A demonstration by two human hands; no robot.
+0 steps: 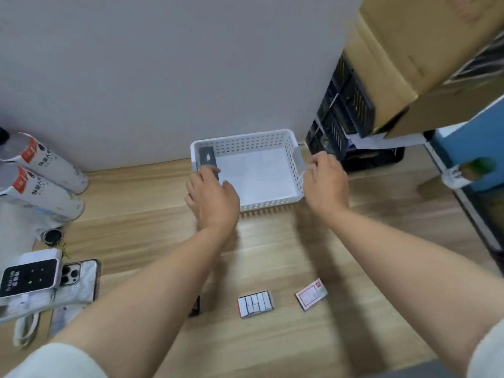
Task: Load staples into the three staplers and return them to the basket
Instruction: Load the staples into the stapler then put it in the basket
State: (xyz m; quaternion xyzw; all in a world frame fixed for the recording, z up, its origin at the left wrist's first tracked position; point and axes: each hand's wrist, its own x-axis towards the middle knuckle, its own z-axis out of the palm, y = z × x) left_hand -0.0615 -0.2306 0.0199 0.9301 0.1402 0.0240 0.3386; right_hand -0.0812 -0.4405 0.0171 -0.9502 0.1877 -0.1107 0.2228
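Wooden surface (152,241) against a grey wall, contents listed left to right.

- Far-left edge: two printed cans (43,184) lying on their sides, one just beside the other.
- Near-left corner: a white device with a black screen (28,276), overlapping a phone (81,279) that lies face down.
- Left hand (212,197): reaches over the basket's near-left corner. The fingers (203,173) are loosely spread at the near end of a dark stapler (207,158). I cannot tell whether they grip it.
- Stapler: lies inside the basket along its left wall.
- Basket (245,141): white, perforated, at the far edge by the wall.
- Near edge, between the forearms: an open staple box (255,303) showing rows of staples; just right of it, apart, its printed sleeve (311,294).
- Right hand (326,181): at the basket's right handle, fingers curled. Whether they hold it is blurred, so I cannot tell.
- Far-right corner: black crates (346,105) under a cardboard box (409,50).
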